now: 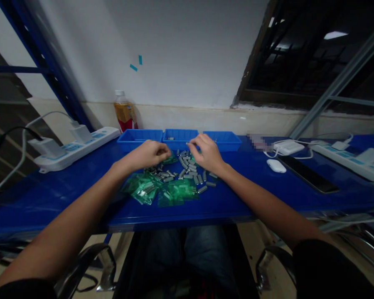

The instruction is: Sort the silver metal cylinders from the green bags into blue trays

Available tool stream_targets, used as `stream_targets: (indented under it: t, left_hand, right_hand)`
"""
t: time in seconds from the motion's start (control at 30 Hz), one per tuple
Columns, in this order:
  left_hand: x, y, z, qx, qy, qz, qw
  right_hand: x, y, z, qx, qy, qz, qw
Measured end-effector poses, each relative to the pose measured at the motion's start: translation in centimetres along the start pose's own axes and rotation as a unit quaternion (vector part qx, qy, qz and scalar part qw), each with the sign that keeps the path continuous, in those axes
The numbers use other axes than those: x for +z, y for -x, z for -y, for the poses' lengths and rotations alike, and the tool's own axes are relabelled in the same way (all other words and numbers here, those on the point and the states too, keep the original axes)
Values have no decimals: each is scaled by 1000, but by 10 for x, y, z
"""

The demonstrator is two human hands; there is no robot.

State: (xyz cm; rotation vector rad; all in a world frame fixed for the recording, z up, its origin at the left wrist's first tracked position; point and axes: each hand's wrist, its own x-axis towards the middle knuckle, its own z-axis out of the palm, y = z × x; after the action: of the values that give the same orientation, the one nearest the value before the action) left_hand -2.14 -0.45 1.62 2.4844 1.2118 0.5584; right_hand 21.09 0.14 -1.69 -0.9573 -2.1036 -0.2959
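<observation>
My left hand (148,155) hovers over the left of a pile, its fingers curled together; whatever they hold, if anything, is hidden. Across from it, my right hand (207,153) pinches a tiny light piece (187,143), too small to identify, in front of the middle blue bin (180,144). Between and below both hands lie loose silver metal cylinders (191,168). Smaller metal parts (157,169), perhaps screws, are heaped nearer my left hand. Green plastic bags, one group at left (143,189) and one at right (177,193), lie closest to me, with some parts inside.
Flanking the middle bin are a left blue bin (140,145) and a right blue bin (224,146). A drink bottle (124,112) stands behind. Power strips lie left (81,149) and right (345,160). A phone (308,174) and white earbud case (276,166) rest at right.
</observation>
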Motion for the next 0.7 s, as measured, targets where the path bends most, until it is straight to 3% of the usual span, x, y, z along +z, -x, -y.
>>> stream_targets:
  t: [0.07,0.17,0.3,0.5,0.7]
  left_hand:
    - [-7,2,11,-4,-65,23,998]
    - [-9,3,25,-4,-68,60,996]
    - [-5,2,28,18,-76,93,993]
    - [-6,2,22,46,-95,113,988]
    - [-4,3,17,67,-68,122,988]
  right_hand:
    - [-2,-1,-23,68,37,-20,997]
    - [-5,2,-57,159,100,-25,982]
    - [-5,8,-81,246,153,-2,957]
    - [-3,8,-81,286,164,14,944]
    - [-3,7,-68,279,149,30,948]
